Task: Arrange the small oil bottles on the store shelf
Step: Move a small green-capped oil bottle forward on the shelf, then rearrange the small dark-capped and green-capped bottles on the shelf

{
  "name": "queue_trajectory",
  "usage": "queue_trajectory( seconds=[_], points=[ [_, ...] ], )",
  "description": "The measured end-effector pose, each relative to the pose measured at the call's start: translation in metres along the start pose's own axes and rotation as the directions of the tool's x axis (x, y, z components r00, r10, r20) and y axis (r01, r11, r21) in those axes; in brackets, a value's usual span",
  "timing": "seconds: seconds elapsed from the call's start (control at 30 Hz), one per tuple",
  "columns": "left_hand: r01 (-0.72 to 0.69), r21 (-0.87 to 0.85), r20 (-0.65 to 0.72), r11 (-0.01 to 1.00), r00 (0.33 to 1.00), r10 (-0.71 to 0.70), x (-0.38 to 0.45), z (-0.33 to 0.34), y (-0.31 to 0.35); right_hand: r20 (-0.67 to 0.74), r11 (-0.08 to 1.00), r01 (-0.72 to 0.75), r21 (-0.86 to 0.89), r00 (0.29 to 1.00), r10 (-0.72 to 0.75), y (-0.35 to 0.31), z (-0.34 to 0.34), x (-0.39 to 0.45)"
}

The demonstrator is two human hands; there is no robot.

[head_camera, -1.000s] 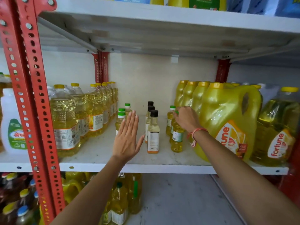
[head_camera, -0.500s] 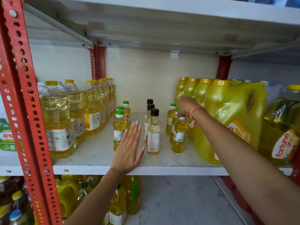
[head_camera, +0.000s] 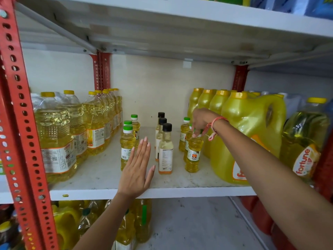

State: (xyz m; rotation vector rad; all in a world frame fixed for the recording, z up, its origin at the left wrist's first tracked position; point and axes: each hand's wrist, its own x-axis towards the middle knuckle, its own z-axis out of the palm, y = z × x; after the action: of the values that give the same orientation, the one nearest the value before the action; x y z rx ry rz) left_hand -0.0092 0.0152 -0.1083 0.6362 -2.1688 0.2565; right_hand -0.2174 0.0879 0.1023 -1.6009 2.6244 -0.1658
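Small oil bottles stand in three short rows on the white shelf. The left row has green caps, its front bottle partly behind my left hand, which is flat with fingers apart, holding nothing. The middle row has black caps, with the front bottle nearest me. On the right, my right hand pinches the cap of the front green-capped bottle, which stands upright on the shelf. Two more small bottles stand behind it, one clearly seen.
Large clear oil bottles line the shelf's left side beside the red perforated upright. Big yellow jugs and a Fortune bottle fill the right. Another shelf hangs close overhead. More bottles sit below.
The view has moved closer. My right hand still grips the cap of the front right bottle, which now stands slightly nearer the shelf's front. My left hand has stayed flat by the left row.
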Motion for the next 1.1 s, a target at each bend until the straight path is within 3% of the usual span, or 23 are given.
queue_trajectory(
  seconds=[0.3,0.77,0.97,1.1],
  points=[
    [0.027,0.005,0.015,1.0,1.0,-0.027,0.001,-0.003,0.003,0.103,0.982,0.084,-0.169,0.992,-0.067,0.004,-0.011,-0.046],
    [0.033,0.022,0.066,0.999,0.997,-0.034,-0.001,-0.008,0.005,0.132,0.984,0.096,-0.147,0.988,-0.077,0.006,-0.014,-0.059],
    [-0.044,0.08,0.117,0.996,0.993,0.035,-0.01,-0.011,-0.002,0.169,0.996,0.04,-0.085,0.985,-0.025,0.011,-0.014,-0.058],
    [-0.024,0.146,0.131,0.989,0.991,0.005,-0.026,-0.018,-0.02,0.164,0.996,0.038,-0.075,0.986,-0.025,0.011,-0.015,-0.06]
  ],
)
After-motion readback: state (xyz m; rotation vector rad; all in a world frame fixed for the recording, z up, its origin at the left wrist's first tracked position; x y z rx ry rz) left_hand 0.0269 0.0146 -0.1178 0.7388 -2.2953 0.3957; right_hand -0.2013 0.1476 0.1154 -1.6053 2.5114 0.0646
